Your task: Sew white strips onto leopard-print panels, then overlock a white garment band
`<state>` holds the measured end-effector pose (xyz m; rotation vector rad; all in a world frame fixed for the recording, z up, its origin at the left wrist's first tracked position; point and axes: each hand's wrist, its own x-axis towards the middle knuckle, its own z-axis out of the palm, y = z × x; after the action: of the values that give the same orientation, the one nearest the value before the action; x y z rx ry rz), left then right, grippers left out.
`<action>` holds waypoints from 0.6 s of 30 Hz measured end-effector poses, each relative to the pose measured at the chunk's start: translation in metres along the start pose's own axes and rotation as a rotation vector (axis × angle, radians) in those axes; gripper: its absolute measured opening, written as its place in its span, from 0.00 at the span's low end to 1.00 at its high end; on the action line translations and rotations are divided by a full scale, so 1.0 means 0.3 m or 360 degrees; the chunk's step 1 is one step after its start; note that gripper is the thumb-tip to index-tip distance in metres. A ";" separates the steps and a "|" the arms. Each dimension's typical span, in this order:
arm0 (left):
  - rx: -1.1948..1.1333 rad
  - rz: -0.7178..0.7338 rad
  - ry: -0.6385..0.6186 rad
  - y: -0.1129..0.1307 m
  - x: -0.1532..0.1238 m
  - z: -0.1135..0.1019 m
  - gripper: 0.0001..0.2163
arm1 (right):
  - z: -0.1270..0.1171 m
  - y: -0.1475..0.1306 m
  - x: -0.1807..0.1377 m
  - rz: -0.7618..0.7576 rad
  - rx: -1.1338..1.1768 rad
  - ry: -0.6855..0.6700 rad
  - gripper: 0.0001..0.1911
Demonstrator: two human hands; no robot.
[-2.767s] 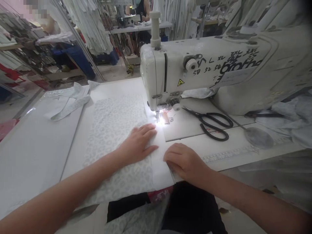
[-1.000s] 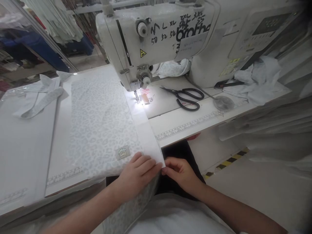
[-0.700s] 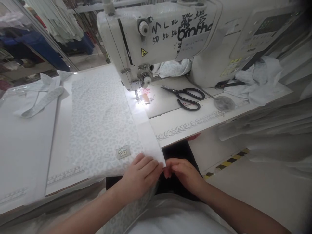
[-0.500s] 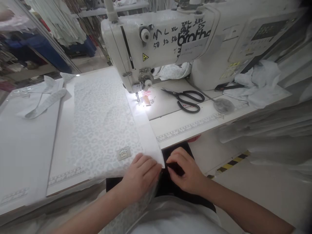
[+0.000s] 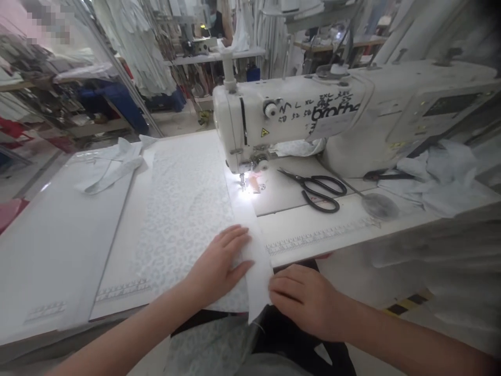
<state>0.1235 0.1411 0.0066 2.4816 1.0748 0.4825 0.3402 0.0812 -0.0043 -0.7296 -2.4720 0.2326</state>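
A pale leopard-print fabric panel point(image 5: 183, 209) lies flat on the sewing table, with a plain white strip point(image 5: 256, 271) along its right edge. That strip runs up under the lit presser foot point(image 5: 242, 181) of the white sewing machine point(image 5: 297, 115). My left hand point(image 5: 219, 266) rests flat on the panel beside the strip, fingers stretched out and thumb apart. At the table's front edge my right hand point(image 5: 301, 300) is closed on the strip's right edge, its fingertips partly hidden. The printed label seen earlier is covered by my left hand.
Black-handled scissors point(image 5: 319, 190) lie right of the needle, near a round translucent disc point(image 5: 379, 206) and crumpled white fabric point(image 5: 442, 177). A printed ruler point(image 5: 321, 235) runs along the front edge. Fabric strips point(image 5: 113, 169) lie at left. A person point(image 5: 223, 23) sits far behind.
My left hand has moved up along the strip and flattened over the label. My right hand has gone from an open curl to gripping the strip's edge. The view has tilted upward.
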 end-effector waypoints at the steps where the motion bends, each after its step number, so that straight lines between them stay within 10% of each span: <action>1: 0.0048 0.0005 -0.0065 -0.016 0.005 -0.003 0.18 | 0.000 0.002 0.005 -0.0003 0.0024 -0.0009 0.07; 18: 0.0288 0.0208 -0.0218 -0.252 0.227 -0.100 0.18 | 0.047 0.251 0.234 0.0029 -0.0164 0.0104 0.13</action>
<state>0.1075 0.2460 0.0067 2.7109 0.9443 0.2568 0.3171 0.1825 -0.0071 -0.7906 -2.4301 0.0870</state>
